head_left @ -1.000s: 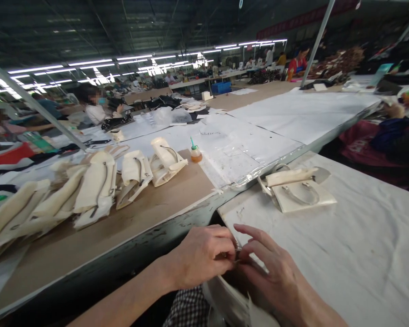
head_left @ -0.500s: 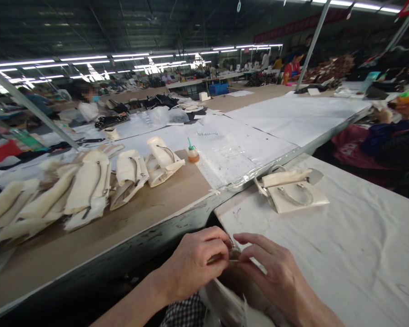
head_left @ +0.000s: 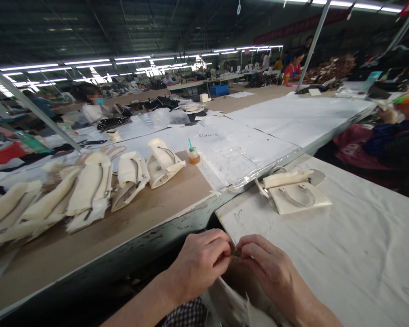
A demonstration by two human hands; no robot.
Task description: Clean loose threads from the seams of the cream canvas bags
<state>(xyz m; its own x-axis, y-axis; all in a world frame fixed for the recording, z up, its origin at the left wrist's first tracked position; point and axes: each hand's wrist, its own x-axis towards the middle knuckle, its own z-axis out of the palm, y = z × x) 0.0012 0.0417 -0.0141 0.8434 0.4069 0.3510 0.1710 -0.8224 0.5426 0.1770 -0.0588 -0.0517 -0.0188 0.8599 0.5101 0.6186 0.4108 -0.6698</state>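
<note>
My left hand (head_left: 199, 263) and my right hand (head_left: 271, 272) meet at the near corner of the white-covered table (head_left: 361, 254). The fingers of both are pinched together on a small part of a cream bag piece (head_left: 238, 304) that lies in my lap; the part itself is hidden between the fingertips. One finished cream bag with a curved metal handle (head_left: 293, 190) lies on the white table beyond my hands.
A row of several cream bags (head_left: 88, 186) lies along the brown worktable (head_left: 129, 227) to the left. A small glue bottle (head_left: 193, 154) stands by a clear plastic sheet (head_left: 238, 154). Other people work at tables farther back and at the right.
My right hand's fingers, stretched out a second ago, have curled into a pinch against the left hand's fingertips. The view has shifted slightly.
</note>
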